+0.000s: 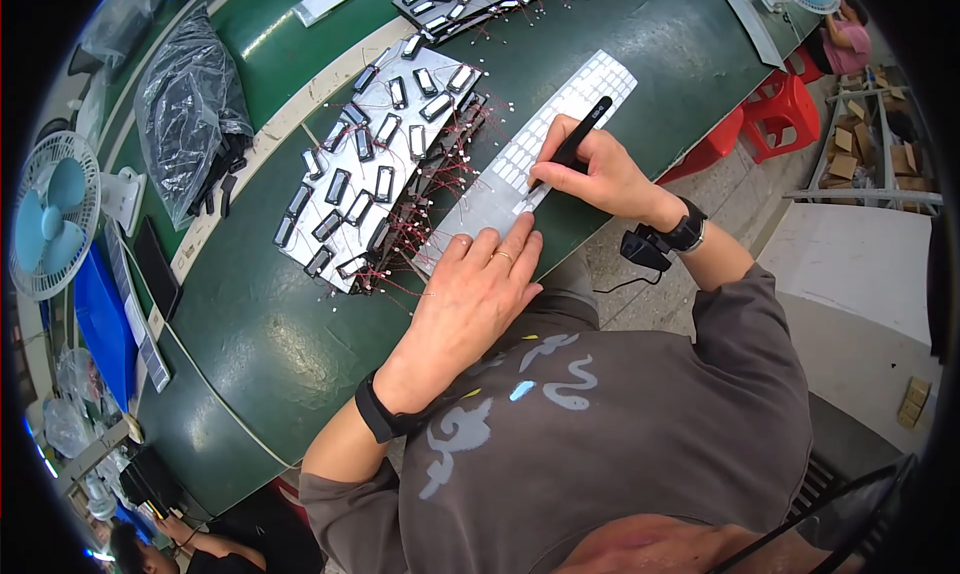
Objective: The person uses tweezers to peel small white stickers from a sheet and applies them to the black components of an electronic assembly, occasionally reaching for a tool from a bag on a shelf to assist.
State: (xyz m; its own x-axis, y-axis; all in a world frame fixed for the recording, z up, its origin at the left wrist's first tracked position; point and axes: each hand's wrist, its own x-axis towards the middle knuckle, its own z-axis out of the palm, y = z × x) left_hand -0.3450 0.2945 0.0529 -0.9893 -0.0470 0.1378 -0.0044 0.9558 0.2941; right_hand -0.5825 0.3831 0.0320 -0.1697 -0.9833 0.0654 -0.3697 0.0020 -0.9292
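Note:
In my right hand (605, 174) I grip black tweezers (575, 149), tips down at a long sheet of small white stickers (590, 89). My left hand (480, 284) lies with its fingers stretched out on the sheet's near end, where bare greyish backing (475, 209) shows. A small white piece lies by the left fingertips, close to the tweezer tips. Left of the sheet, a silvery board (405, 174) bears rows of small black modules (388, 129) with white faces. Thin red wires (455, 149) with white plugs hang over its right edge.
The green table (280, 344) carries a second loaded board (480, 4) at the far side and a plastic bag of black parts (195, 114) at left. Fans (55, 214) stand at both ends. Red stools (780, 119) and boxes (850, 139) are at right. Two other people sit nearby.

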